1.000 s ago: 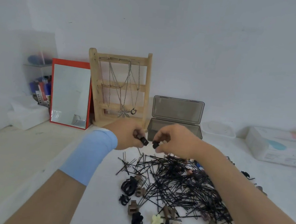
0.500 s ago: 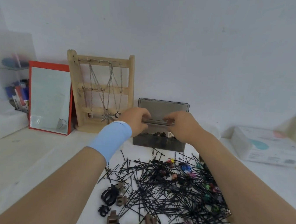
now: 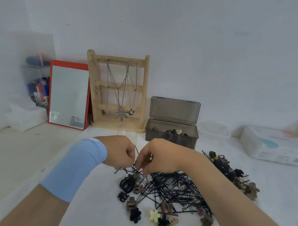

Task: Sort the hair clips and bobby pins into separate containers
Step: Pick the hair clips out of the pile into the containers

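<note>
Progress: early, I judge | grey box [image 3: 171, 139]: some hair clips [image 3: 173, 131] inside | just in front of box: bobby pins [image 3: 173, 187] heaped with many clips, unsorted | left hand [image 3: 120, 152], right hand [image 3: 158, 156]: fingers curled, pinching bobby pins front-left of box.

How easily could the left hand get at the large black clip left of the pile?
Probably yes: the large black clip lies close to the left hand, with only loose bobby pins between and across its right side. The hand seems to pinch pins, which it must drop first.
</note>
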`<state>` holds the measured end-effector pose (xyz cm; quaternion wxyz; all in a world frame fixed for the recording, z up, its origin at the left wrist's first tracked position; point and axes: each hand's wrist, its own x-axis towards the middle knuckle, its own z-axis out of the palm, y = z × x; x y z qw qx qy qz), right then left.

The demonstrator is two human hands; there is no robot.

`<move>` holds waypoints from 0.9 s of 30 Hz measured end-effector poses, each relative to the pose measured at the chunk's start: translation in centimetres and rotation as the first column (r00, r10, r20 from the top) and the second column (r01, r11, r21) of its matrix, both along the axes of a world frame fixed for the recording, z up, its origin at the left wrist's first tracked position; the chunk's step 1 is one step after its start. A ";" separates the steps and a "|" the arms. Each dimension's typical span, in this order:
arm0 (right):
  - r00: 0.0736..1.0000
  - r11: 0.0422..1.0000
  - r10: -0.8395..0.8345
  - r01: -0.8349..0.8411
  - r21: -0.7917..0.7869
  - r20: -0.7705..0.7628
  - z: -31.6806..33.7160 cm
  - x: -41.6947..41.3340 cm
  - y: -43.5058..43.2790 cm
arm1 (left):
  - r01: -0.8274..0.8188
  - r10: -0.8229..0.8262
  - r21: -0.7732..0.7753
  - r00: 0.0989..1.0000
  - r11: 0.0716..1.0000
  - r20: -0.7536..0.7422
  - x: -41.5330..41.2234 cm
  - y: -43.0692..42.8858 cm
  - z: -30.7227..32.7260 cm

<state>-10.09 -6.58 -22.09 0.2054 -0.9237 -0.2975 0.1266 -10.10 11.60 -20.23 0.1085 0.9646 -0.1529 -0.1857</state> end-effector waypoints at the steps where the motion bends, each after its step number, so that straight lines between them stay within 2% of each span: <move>1: 1.000 1.000 -0.003 0.003 -0.001 -0.013 -0.3 -0.1 0.3 | -0.010 0.011 0.007 0.999 1.000 -0.031 -0.3 0.3 -0.1; 4: 0.999 1.000 -0.009 0.008 -0.009 -0.047 -1.4 -0.4 0.8 | -0.014 0.019 0.068 0.997 0.998 -0.078 -0.9 0.2 -0.9; 7: 0.999 0.999 -0.037 0.037 0.011 -0.031 -2.5 -0.4 0.9 | -0.007 0.010 0.109 1.000 0.994 -0.025 -1.2 0.1 -2.1; 12: 0.993 0.988 -0.118 0.117 0.100 0.008 -2.3 -0.2 -0.7 | -0.017 0.017 -0.024 1.000 1.000 0.013 -1.0 1.7 -2.0; 16: 0.985 0.953 -0.151 0.167 0.251 -0.082 -1.7 -0.3 -1.4 | -0.015 0.026 -0.191 0.998 0.981 0.058 -1.0 2.1 -1.8; 18: 0.984 0.952 -0.155 0.173 0.255 -0.089 -1.4 -0.4 -1.6 | -0.007 0.016 -0.273 0.999 0.962 0.030 -1.2 1.8 -1.7; 20: 0.988 0.967 -0.152 0.154 0.204 -0.027 -1.0 -0.4 -1.8 | -0.006 -0.005 -0.317 0.999 0.949 -0.033 -1.6 1.4 -1.6; 24: 0.986 0.979 -0.151 0.159 0.129 -0.067 -0.6 -1.1 -2.3 | 0.058 -0.083 -0.260 0.993 0.964 -0.087 -2.4 0.3 -2.0; 27: 0.987 0.984 -0.133 0.143 0.108 -0.093 -0.5 -1.8 -2.7 | 0.131 -0.133 -0.151 0.991 0.980 -0.004 -2.9 -0.5 -2.9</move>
